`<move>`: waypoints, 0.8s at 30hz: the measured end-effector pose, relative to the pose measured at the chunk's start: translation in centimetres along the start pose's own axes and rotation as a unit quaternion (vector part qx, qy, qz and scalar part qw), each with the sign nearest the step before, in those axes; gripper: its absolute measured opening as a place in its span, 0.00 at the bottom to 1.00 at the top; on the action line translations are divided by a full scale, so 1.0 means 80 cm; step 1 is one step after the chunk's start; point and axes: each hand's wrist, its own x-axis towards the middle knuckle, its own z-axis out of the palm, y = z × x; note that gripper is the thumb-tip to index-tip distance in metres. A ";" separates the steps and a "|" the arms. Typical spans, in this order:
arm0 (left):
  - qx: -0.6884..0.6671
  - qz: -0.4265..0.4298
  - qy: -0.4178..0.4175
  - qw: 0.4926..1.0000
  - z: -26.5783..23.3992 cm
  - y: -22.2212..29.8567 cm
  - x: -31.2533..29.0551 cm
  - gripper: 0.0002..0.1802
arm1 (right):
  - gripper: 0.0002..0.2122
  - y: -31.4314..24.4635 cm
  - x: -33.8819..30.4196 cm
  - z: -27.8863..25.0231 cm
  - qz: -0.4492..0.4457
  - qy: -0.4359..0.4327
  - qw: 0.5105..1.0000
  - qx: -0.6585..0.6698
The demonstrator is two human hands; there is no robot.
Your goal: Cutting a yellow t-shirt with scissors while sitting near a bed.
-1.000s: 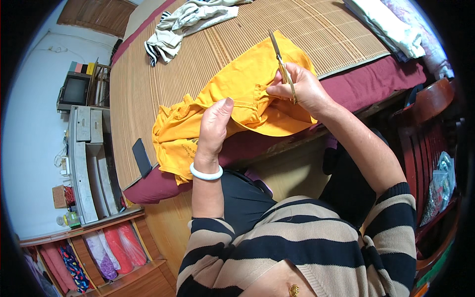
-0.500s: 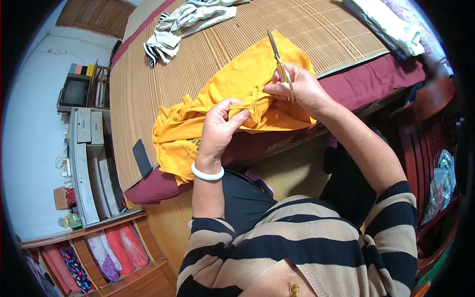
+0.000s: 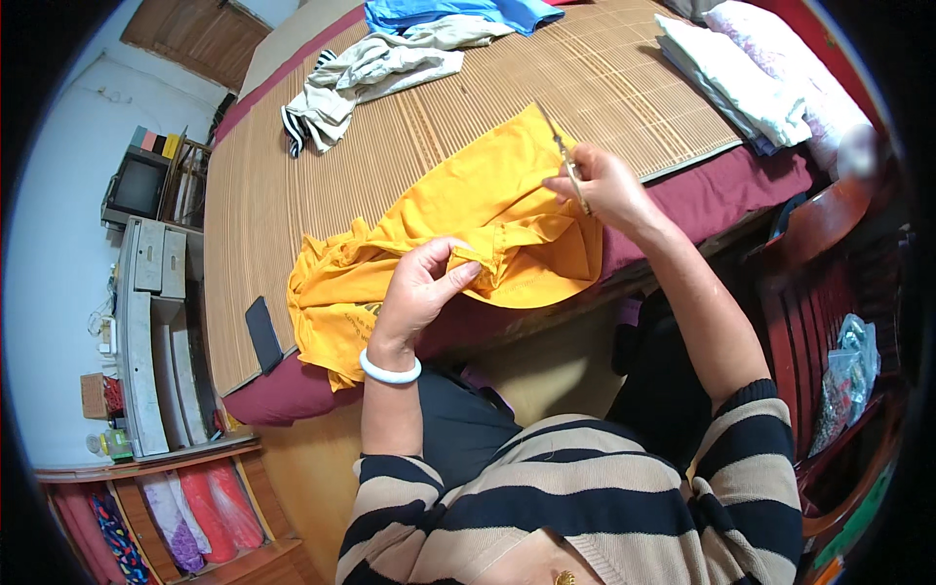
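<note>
A yellow printed shirt (image 3: 458, 200) lies bunched along the near edge of the bed. My left hand (image 3: 421, 291), with a white bangle at the wrist, pinches a folded seam of it between thumb and fingers. My right hand (image 3: 612, 195) is up and to the right, over the shirt's far right part, and holds a pair of scissors (image 3: 564, 146) with the blades pointing away from me. The blades look closed or nearly so. The right fingertips appear apart from the cloth.
A woven mat (image 3: 575, 73) covers the bed. A phone (image 3: 262, 334) lies at its left edge. Farther back are a beige garment (image 3: 385, 73) and blue cloth (image 3: 448, 14); folded white cloth (image 3: 746, 83) lies right. A wooden chair (image 3: 795, 322) holds a plastic bag (image 3: 846, 375).
My right hand has drawn away from the left toward the right with the scissors, its fingers off the cloth. My left hand keeps its pinch. The view has shifted, showing more blue cloth.
</note>
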 end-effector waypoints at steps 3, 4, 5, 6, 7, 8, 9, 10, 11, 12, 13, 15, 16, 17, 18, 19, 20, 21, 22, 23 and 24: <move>0.013 -0.011 -0.031 0.999 -0.011 0.004 -0.007 0.06 | 0.21 -0.018 0.006 -0.028 0.008 0.094 0.969 -0.230; 0.023 -0.012 -0.057 0.998 -0.013 0.005 -0.008 0.06 | 0.20 -0.016 0.009 -0.037 0.019 0.113 0.960 -0.255; 0.021 -0.010 -0.063 0.998 -0.015 0.005 -0.008 0.06 | 0.20 -0.013 0.013 -0.046 0.030 0.133 0.951 -0.278; 0.030 -0.020 -0.075 0.997 -0.018 0.004 -0.008 0.07 | 0.20 -0.006 0.017 -0.053 0.032 0.137 0.950 -0.280; 0.040 -0.030 -0.087 0.995 -0.020 0.004 -0.009 0.07 | 0.20 0.001 0.021 -0.058 0.036 0.143 0.946 -0.288; 0.049 -0.044 -0.091 0.994 -0.020 0.005 -0.010 0.06 | 0.20 0.009 0.026 -0.062 0.039 0.148 0.943 -0.295; 0.050 -0.043 -0.096 0.993 -0.024 0.007 -0.009 0.06 | 0.20 0.016 0.030 -0.066 0.042 0.152 0.942 -0.295; 0.072 -0.053 -0.117 0.989 -0.029 0.009 -0.009 0.06 | 0.19 0.018 0.033 -0.068 0.053 0.145 0.943 -0.295; 0.094 -0.064 -0.138 0.984 -0.034 0.011 -0.009 0.06 | 0.18 0.020 0.034 -0.071 0.063 0.138 0.943 -0.295; 0.099 -0.049 -0.138 0.984 -0.036 0.014 -0.011 0.07 | 0.18 0.023 0.035 -0.073 0.066 0.144 0.943 -0.294; 0.102 -0.050 -0.139 0.984 -0.041 0.014 -0.018 0.07 | 0.18 0.024 0.036 -0.072 0.066 0.145 0.943 -0.291; 0.089 0.017 0.067 0.994 -0.055 0.008 -0.024 0.11 | 0.18 0.027 0.038 -0.075 0.062 0.135 0.948 -0.280; 0.037 0.044 0.117 0.991 -0.073 0.004 -0.025 0.12 | 0.18 0.024 0.039 -0.072 0.068 0.137 0.945 -0.290; -0.013 0.070 0.168 0.983 -0.091 0.006 -0.027 0.13 | 0.18 0.019 0.039 -0.071 0.067 0.137 0.946 -0.285; -0.008 0.070 0.169 0.983 -0.108 0.009 -0.031 0.13 | 0.18 0.014 0.038 -0.069 0.075 0.123 0.950 -0.278; -0.069 0.105 0.207 0.970 -0.122 0.013 -0.033 0.12 | 0.18 0.012 0.037 -0.070 0.085 0.110 0.952 -0.274; -0.130 0.139 0.242 0.951 -0.133 0.017 -0.034 0.12 | 0.18 0.018 0.038 -0.072 0.079 0.123 0.949 -0.280; -0.127 0.139 0.241 0.952 -0.142 0.020 -0.038 0.12 | 0.18 0.022 0.040 -0.074 0.079 0.125 0.949 -0.277; -0.151 0.151 0.278 0.936 -0.152 0.020 -0.045 0.11 | 0.18 0.026 0.042 -0.075 0.083 0.121 0.952 -0.268; -0.175 0.164 0.316 0.918 -0.158 0.021 -0.053 0.10 | 0.18 0.028 0.042 -0.076 0.086 0.117 0.955 -0.258; -0.177 0.165 0.326 0.914 -0.165 0.021 -0.062 0.10 | 0.18 0.030 0.042 -0.076 0.085 0.116 0.956 -0.256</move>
